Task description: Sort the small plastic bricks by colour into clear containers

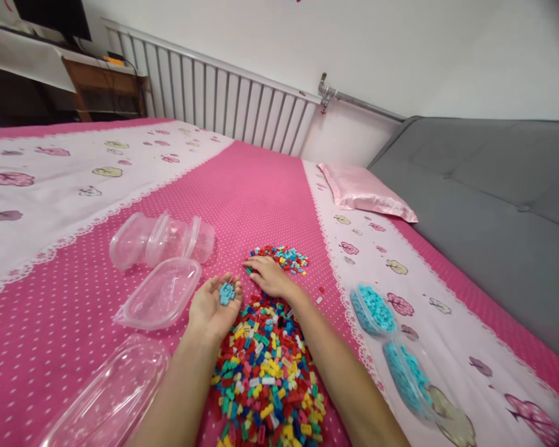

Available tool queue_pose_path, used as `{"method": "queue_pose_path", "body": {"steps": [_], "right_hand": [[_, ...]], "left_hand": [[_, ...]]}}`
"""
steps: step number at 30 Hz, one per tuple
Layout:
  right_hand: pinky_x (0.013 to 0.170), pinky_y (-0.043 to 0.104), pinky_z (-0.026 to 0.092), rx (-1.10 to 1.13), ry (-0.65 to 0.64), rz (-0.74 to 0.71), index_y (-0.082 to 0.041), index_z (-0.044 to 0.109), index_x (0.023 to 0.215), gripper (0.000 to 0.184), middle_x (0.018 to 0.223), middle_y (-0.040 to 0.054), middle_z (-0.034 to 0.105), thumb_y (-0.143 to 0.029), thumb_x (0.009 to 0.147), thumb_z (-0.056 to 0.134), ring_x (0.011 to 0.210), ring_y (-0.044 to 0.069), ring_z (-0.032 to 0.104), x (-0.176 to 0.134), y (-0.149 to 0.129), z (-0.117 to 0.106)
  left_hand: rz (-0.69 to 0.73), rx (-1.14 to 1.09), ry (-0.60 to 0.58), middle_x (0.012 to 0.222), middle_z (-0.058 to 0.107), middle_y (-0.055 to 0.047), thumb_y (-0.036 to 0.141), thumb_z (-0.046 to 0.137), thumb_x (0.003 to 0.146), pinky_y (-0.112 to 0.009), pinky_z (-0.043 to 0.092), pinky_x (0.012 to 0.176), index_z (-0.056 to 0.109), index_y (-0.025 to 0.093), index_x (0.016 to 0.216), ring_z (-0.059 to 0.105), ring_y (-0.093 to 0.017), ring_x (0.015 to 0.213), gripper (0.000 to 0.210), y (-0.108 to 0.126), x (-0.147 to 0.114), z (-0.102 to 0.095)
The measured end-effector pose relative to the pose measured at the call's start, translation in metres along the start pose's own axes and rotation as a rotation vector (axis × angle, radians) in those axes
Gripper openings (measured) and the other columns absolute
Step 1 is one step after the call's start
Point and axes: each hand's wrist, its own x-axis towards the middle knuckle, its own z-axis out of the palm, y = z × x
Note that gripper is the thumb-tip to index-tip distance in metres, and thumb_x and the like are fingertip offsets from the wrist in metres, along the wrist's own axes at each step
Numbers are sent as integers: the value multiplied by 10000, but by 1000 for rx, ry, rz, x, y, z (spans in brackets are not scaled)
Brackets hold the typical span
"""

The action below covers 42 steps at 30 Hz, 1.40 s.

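Observation:
My left hand (214, 307) lies palm up, fingers slightly curled, cupping a small heap of light blue toy bricks (227, 293). To its right, my right hand (269, 276) hovers palm down at the near left edge of a small pile of mixed bricks (289, 257). Its fingers are stretched out and slightly apart, with the tips near a few green and red pieces; I cannot tell whether they touch. Between my forearms spreads a large pile of mixed-colour bricks (270, 372), in red, yellow, blue, green and white.
Two clear tubs of light blue bricks, one farther (375, 308) and one nearer (407, 375), stand on the right. Clear empty containers (168, 239) lie at left, near an open tub (163, 295) and a large clear lid (112, 391). A pink pillow (366, 192) rests by the grey headboard (484, 205).

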Motion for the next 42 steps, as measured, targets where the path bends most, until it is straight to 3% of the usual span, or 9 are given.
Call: {"method": "queue_pose_path", "body": {"steps": [4,9,12,15,20,28,33,36,42], "right_hand": [[965,372,333,-6,-92,-19,-205,574,1123,306,1168,82,555,-181,843,452,1119,191,456,-19,-13,-2],[943,332,375,209,-252,-131,-187,579,1106,296,1106,76,604,-171,868,404,1055,161,521,-78,-29,-48],[889,320,421,318,-274,-32,-224,598,1075,288,1083,39,633,-204,876,392,1002,152,568,-103,-24,-83],[859,324,436,251,-87,199,-214,634,999,263,1023,35,661,-179,845,424,959,164,592,-107,-8,-102],[793,286,446,23,130,544,-203,674,896,235,935,36,687,-123,757,503,879,171,614,-87,15,-82],[572,203,406,18,-67,676,-205,697,723,145,716,6,686,-143,630,605,688,148,620,-71,17,-34],[544,205,373,-16,-64,673,-171,635,567,127,621,20,651,-147,669,562,612,131,592,-75,17,-37],[587,221,392,5,108,648,-176,634,673,77,679,24,656,-186,705,565,641,131,586,-78,11,-45],[776,271,428,290,324,163,-199,630,840,115,879,25,652,-236,768,548,844,143,581,-65,-33,-51]], "left_hand": [[-6,-5,-7,648,514,-69,118,351,809,-230,480,485,494,118,683,521,-134,580,191,-1,0,0],[-28,-14,-14,641,510,-64,125,358,802,-229,469,479,498,123,671,513,-130,560,192,-1,-4,3],[-39,-4,-13,638,504,-66,134,350,807,-224,461,470,492,122,663,504,-128,554,203,-1,-5,5],[-33,5,-8,645,499,-67,135,336,813,-224,462,470,490,119,671,500,-128,560,210,-2,-4,5],[-27,14,-21,655,490,-61,127,336,810,-217,464,470,477,120,686,490,-116,557,188,-3,0,5],[-42,43,1,673,527,-83,136,331,821,-226,494,475,503,116,716,533,-131,577,202,-7,-2,7],[-57,59,-40,751,579,-122,122,328,827,-248,536,529,544,85,812,590,-158,660,220,-9,-4,9],[-67,58,-53,789,595,-120,109,321,831,-257,550,552,545,93,847,607,-163,692,225,-12,-6,10],[-139,92,-124,791,591,-122,93,332,839,-278,558,604,540,74,856,612,-169,710,209,-20,-8,10]]}}
